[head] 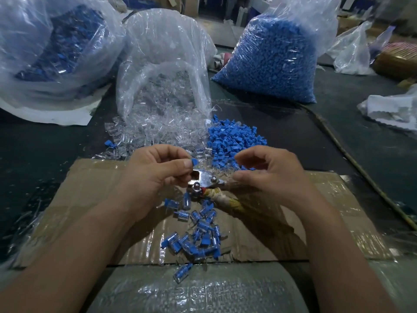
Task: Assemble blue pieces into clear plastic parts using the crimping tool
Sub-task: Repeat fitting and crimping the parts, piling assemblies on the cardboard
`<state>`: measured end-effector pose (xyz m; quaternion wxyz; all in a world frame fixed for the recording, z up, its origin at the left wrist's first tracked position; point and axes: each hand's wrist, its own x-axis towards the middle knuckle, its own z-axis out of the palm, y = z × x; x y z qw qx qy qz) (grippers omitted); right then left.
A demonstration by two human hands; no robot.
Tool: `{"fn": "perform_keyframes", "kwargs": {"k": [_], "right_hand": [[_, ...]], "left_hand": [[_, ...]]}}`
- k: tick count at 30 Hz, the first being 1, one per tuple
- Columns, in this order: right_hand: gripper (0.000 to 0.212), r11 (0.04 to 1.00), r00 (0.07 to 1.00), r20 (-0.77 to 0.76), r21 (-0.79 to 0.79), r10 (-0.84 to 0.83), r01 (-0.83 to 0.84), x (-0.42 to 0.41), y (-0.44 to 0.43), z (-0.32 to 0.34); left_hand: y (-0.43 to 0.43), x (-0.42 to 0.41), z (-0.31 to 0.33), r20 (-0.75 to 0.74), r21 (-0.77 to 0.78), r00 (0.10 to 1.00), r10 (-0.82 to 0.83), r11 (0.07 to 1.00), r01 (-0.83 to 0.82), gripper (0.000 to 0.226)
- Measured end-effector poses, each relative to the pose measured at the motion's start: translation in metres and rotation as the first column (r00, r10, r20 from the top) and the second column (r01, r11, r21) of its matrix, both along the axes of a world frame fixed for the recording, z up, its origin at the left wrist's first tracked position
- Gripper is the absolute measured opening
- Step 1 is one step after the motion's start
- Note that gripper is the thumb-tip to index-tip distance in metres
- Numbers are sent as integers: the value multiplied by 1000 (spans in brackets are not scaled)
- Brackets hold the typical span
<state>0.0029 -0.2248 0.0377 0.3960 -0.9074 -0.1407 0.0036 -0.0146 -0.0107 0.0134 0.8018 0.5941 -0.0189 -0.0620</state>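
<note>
Left hand [153,177] pinches a blue piece [194,162] just above the crimping tool [204,180], apparently ready for seating. Right hand [270,175], loosely curled and empty, hovers near the blue pile [234,141].

A dark table [338,123] is carrying a flattened cardboard sheet [94,199] at its near edge; a clear parts pile [162,129] and a blue pieces pile [232,136] are lying mid-surface; a clear-parts bag [162,64], a blue-pieces bag [270,59] and a third bag [56,53] are standing toward the far edge.
</note>
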Motion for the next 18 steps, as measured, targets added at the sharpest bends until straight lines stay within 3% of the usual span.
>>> {"fn": "perform_keyframes", "kwargs": {"k": [6,10,13,18], "right_hand": [[69,908,939,-334,-365,81,-208,-3,-10,5],[85,817,958,-268,-526,105,-237,-5,-1,0],[70,798,970,-226,-566,90,-206,-5,4,-1],[24,759,994,-66,-641,92,-113,-5,15,-8]], "left_hand": [[3,3,-3,-4,8,1000,8,1000,-8,11],[3,3,-6,6,33,1000,9,999,-9,11],[3,2,-7,10,45,1000,12,999,-12,13],[3,2,-6,20,60,999,30,998,-32,17]]}}
